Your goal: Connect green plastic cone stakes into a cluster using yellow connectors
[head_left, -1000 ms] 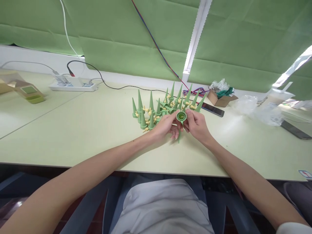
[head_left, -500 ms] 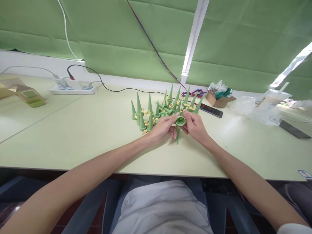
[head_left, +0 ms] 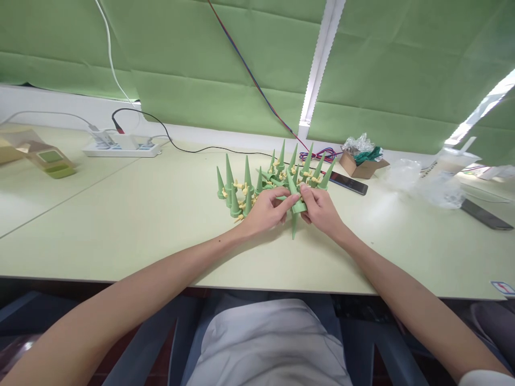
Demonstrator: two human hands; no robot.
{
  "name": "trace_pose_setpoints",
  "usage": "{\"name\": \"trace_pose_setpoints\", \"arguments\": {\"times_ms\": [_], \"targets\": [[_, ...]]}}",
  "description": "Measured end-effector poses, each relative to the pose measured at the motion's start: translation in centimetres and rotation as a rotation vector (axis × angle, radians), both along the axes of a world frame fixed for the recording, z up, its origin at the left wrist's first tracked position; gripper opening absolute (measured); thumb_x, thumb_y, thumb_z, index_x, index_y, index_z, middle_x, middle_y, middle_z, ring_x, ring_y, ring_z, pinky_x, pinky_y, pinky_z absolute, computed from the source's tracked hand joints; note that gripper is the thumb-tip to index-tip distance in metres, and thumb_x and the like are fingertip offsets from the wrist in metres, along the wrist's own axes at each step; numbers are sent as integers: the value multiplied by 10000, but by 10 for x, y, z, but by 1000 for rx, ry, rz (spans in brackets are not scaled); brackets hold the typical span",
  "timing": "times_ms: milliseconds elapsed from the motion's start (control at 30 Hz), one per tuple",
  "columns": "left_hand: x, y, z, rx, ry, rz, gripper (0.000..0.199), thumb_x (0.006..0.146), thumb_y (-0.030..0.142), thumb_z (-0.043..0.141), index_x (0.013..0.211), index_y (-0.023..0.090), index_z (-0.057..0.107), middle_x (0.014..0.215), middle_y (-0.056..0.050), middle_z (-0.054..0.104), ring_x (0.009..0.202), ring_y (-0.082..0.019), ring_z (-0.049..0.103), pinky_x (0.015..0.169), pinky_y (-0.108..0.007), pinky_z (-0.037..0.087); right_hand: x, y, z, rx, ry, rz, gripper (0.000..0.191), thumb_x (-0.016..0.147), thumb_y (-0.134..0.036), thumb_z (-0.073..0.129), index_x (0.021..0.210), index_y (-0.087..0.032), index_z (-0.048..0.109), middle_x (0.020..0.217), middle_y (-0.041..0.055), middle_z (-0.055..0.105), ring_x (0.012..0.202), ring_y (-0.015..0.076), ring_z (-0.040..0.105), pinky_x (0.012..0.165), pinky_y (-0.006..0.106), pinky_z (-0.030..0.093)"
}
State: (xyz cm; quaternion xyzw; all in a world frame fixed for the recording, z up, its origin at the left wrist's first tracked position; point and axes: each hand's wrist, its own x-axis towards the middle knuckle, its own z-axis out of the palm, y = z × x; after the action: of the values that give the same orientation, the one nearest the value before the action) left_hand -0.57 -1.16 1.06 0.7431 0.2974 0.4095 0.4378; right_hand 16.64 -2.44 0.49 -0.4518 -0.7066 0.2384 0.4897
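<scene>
Between my hands a green plastic cone (head_left: 292, 185) points up and away, its round base towards me. My left hand (head_left: 270, 208) pinches its lower side with thumb and fingers. On the other side my right hand (head_left: 319, 208) grips the same cone near the base. Below it, another green spike (head_left: 294, 227) lies with its tip towards me; its other end is hidden. Just beyond my hands several green cones (head_left: 229, 174) stand upright with small yellow pieces (head_left: 238, 185) on them. A few more cones lie on their sides among them, partly covered by my fingers.
A dark phone (head_left: 349, 184) lies right of the cones, before a small cardboard box (head_left: 360, 165). Farther right are crumpled plastic, a cup (head_left: 453, 161) and another dark phone (head_left: 486, 214). A power strip (head_left: 120, 150) with cables stands at the back left.
The cone in my hands has tilted: its hollow base faced me before, and now its side and upward-pointing tip show. My left fingers have shifted their grip on it.
</scene>
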Motion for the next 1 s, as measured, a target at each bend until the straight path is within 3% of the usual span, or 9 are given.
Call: {"name": "trace_pose_setpoints", "arguments": {"times_ms": [133,333,567,800,1000], "targets": [[2,0,-1,100,-19,44,377,935,506,601,742,183,582,780,-13,544,573,-101,505,518,-247,413,0,0,0,-9,-14,6,656,958,-766,390,571,-236,378,439,-32,375,410,112,390,396,280,300],[4,4,-9,269,33,115,314,953,448,586,779,186,584,840,-43,573,714,-139,519,570,-248,406,3,5,-5,-28,8,1,654,956,-759,413,560,-244,339,428,-49,319,388,104,352,384,275,303],[3,7,-13,543,130,126,303,986,361,546,752,173,586,926,-82,632,733,-145,531,637,-273,426,5,8,-7,-23,-10,-10,686,907,-826,400,544,-254,289,405,-48,302,372,97,330,364,270,280],[5,9,-15,581,126,174,195,990,320,559,892,178,649,1019,-95,651,754,-146,571,674,-280,455,3,8,-7,-55,71,-31,671,904,-800,459,549,-243,337,425,-48,336,376,98,353,360,263,308],[6,10,-13,575,129,202,165,985,275,563,1042,184,687,1095,-96,652,728,-129,567,673,-271,465,-2,4,-3,-122,251,43,655,890,-780,525,564,-240,348,446,-63,336,349,90,367,341,258,307]]}}
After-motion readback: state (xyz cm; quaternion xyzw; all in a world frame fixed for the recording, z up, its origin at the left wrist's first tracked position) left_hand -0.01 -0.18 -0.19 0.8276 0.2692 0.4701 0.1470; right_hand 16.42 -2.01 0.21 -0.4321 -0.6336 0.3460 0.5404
